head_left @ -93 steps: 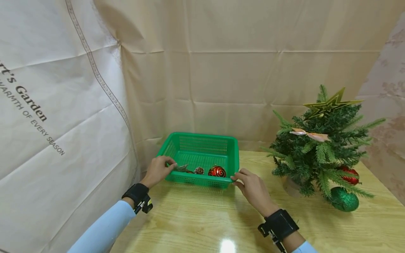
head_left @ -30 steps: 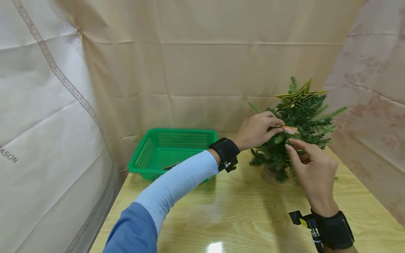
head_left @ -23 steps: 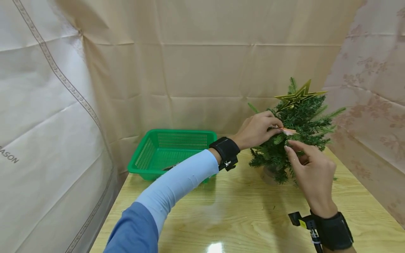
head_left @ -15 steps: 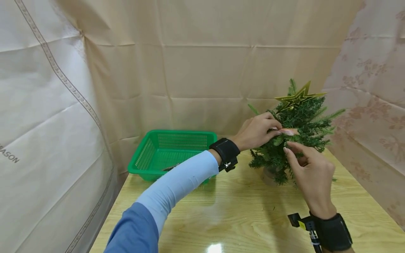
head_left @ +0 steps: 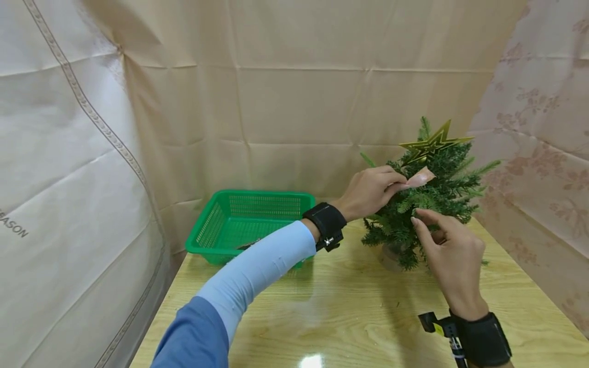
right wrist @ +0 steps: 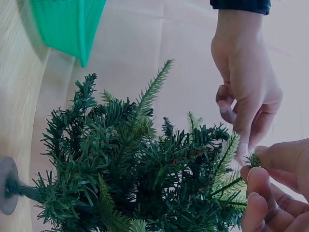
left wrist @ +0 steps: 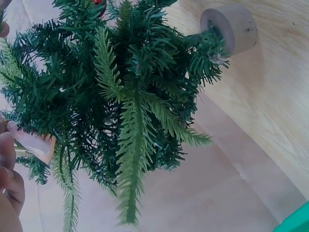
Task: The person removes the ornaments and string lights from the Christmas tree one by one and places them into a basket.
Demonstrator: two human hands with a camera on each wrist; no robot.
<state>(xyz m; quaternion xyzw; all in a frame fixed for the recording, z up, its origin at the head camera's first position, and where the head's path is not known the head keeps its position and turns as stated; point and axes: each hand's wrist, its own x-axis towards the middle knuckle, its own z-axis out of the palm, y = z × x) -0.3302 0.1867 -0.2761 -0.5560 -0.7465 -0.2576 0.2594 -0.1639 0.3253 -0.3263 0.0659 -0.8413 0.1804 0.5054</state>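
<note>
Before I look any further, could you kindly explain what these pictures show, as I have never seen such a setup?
Of course. There is no robot here: a person works with a bare left hand and right hand. One picture comes from a camera worn on the head, looking forward and down; the other two come from cameras worn on each wrist.

On the wooden table stand a green basket and a small artificial tree with a gold star near its top. Something dark lies in the basket, partly hidden by the sleeve.

The left hand pinches a pink ribbon at the tree; the right pinches a branch tip.
</note>
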